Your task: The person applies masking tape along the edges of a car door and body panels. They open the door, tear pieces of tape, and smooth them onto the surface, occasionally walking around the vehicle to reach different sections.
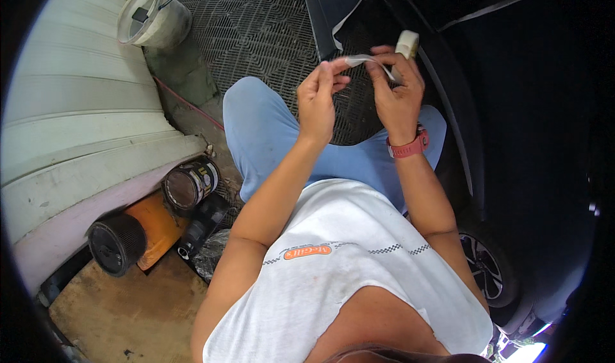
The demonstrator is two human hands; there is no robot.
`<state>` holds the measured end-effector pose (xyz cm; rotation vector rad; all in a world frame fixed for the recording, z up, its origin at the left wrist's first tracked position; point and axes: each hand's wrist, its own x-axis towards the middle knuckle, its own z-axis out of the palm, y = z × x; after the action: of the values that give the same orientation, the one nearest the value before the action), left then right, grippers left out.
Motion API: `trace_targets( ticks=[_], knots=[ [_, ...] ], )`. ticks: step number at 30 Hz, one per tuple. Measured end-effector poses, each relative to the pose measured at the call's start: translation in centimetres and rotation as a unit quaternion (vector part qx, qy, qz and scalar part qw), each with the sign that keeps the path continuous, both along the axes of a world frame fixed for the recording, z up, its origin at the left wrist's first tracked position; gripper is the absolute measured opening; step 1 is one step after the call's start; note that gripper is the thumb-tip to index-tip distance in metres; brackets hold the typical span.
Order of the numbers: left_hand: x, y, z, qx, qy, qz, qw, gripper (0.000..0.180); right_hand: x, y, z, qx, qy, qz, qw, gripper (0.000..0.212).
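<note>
A narrow, pale strip of tape (pixel 362 59) stretches in a curve between my two hands above my knees. Its left end is pinched between the thumb and fingers of my left hand (pixel 316 104). My right hand (pixel 398 100), with a red watch on the wrist, is closed on the strip's other part. A cream-white, rounded thing (pixel 407 44) shows just beyond the right fingers; it looks like the tape roll, though fingers hide where it meets the strip. Close beyond the hands hangs the lower corner of a dark panel (pixel 325 24) with a pale edge.
A dark car body (pixel 532 139) with a wheel (pixel 483 267) stands close on my right. At left are a white ribbed wall (pixel 70 88), a dirty bucket (pixel 163 30), a paint can (pixel 186 187), a black-lidded container (pixel 115 244) and a worn board (pixel 128 318). Black matting (pixel 246 30) covers the floor ahead.
</note>
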<state>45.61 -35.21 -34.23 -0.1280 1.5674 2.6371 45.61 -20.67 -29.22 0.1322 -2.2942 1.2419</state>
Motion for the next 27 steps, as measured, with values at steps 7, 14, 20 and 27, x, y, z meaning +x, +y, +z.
trace_targets(
  ticks=[7, 14, 20, 27],
  knots=[
    [-4.5, 2.4, -0.4, 0.480, -0.125, -0.109, 0.861, 0.065, -2.5, 0.9, 3.5, 0.298, 0.093, -0.005, 0.950, 0.027],
    [-5.5, 3.5, 1.0, 0.586, -0.070, -0.070, 0.804, 0.069, -4.6, 0.6, 5.0, 0.405, 0.082, 0.018, 0.910, 0.032],
    [-5.4, 3.2, 1.1, 0.618, -0.071, -0.094, 0.777, 0.067, -5.5, 0.5, 4.8, 0.406, 0.091, 0.023, 0.909, 0.030],
    [-3.9, 3.3, -0.6, 0.477, -0.186, -0.045, 0.858, 0.058, -6.0, -0.2, 4.3, 0.401, 0.086, 0.028, 0.911, 0.025]
  ],
)
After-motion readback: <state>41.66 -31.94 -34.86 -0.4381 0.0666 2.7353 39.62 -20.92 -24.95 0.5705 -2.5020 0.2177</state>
